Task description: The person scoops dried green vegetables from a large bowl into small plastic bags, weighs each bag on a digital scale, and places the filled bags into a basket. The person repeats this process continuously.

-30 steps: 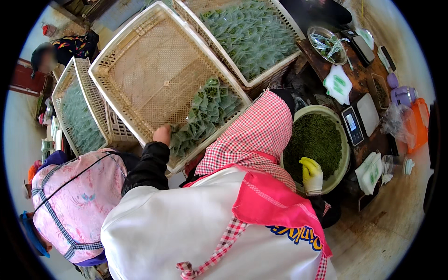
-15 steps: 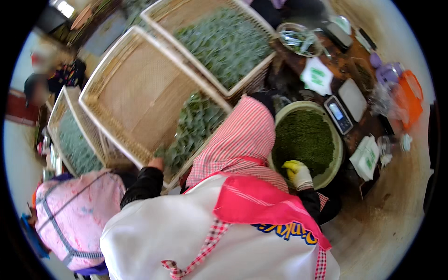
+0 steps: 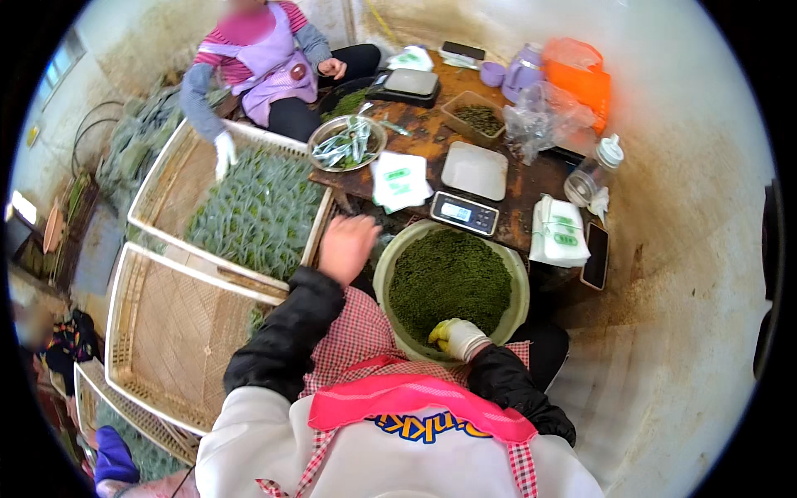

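Observation:
A pale round tub point(image 3: 520, 295) stands before me, filled with fine dark green tea leaves point(image 3: 452, 278). My right hand point(image 3: 459, 339), in a white glove with yellow fingertips, rests at the tub's near edge against the leaves. Its fingers are curled in; whatever they hold is hidden. Bare and blurred, my left hand point(image 3: 349, 247) is raised between the tub and a woven tray point(image 3: 178, 178) with many small green pouches point(image 3: 257, 212). Its fingers point toward the table. Just beyond the tub lies a digital scale point(image 3: 473, 170) with a lit display.
On the wooden table point(image 3: 415, 129) are white-and-green packets point(image 3: 400, 180), more packets point(image 3: 558, 234), a phone point(image 3: 595, 257), a clear jar point(image 3: 591, 174) and a bowl of pouches point(image 3: 344, 148). A co-worker point(image 3: 266, 58) sits beyond, one gloved hand over the tray. Another woven tray point(image 3: 174, 324) is nearer.
My view has swung to the right. My left hand has left the nearer woven tray and come up toward the table. My right hand stays at the tub's near edge.

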Motion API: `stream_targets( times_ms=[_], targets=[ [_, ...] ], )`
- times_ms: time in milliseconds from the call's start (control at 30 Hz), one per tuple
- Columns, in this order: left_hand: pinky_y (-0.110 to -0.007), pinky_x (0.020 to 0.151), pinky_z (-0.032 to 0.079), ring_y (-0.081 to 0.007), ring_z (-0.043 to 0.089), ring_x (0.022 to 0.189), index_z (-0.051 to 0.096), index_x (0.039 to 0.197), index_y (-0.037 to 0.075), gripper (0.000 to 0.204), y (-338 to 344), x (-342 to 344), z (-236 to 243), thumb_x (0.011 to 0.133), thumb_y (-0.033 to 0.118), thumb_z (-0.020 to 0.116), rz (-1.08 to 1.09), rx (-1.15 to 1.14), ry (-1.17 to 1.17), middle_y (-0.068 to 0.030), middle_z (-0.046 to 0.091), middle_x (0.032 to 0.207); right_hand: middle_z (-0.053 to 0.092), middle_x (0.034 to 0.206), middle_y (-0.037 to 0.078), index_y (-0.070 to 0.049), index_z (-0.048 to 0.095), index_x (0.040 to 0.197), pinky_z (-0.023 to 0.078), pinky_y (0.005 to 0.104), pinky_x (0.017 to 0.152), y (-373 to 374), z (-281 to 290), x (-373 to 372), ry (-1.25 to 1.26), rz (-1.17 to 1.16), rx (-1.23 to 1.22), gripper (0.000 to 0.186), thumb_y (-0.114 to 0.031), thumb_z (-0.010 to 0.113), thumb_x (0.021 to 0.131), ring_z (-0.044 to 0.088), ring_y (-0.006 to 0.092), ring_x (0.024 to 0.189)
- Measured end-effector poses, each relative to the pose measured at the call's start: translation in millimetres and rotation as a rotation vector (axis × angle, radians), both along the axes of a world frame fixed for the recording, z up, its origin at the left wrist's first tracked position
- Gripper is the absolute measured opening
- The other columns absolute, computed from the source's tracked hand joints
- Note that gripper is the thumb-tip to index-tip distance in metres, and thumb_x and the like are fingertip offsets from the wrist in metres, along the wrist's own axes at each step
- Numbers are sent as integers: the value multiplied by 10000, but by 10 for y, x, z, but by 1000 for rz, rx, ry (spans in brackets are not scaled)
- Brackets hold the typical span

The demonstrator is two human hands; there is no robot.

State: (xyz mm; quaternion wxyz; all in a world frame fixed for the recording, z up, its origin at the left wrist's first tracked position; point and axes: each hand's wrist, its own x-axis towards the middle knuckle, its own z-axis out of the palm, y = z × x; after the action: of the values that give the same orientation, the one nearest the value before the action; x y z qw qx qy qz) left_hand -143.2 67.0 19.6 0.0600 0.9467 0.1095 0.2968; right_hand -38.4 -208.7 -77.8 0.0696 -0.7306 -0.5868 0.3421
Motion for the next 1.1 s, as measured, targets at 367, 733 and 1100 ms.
stream_targets(
  times_ms=[367, 733, 1100],
  targets=[
    [-388, 666, 473, -258, 638, 669, 604, 669, 114, 60, 530, 1111, -402, 721, 96, 581, -34, 373, 278, -75, 633, 664, 674, 1045, 131, -132, 713, 1044, 504, 413, 851, -141, -95, -13, 77, -100, 6, 281, -123, 569, 803, 630, 336, 977],
    [-406, 545, 422, -297, 557, 543, 535, 554, 75, 488, 544, 895, 191, 673, 514, 712, -243, 318, 74, -105, 524, 542, 609, 1201, 164, -66, 618, 1197, 483, 377, 936, 65, 120, 9, 295, -286, 615, 362, -129, 679, 845, 611, 307, 1071],
    [-386, 551, 475, -285, 598, 598, 532, 744, 72, 228, -689, 61, -219, 853, 243, 636, -320, 2, 196, -96, 550, 675, 674, 984, 62, -91, 608, 1147, 550, 297, 619, 659, 320, -78, 1330, -1097, 478, 215, -101, 467, 986, 677, 191, 784]
  ],
)
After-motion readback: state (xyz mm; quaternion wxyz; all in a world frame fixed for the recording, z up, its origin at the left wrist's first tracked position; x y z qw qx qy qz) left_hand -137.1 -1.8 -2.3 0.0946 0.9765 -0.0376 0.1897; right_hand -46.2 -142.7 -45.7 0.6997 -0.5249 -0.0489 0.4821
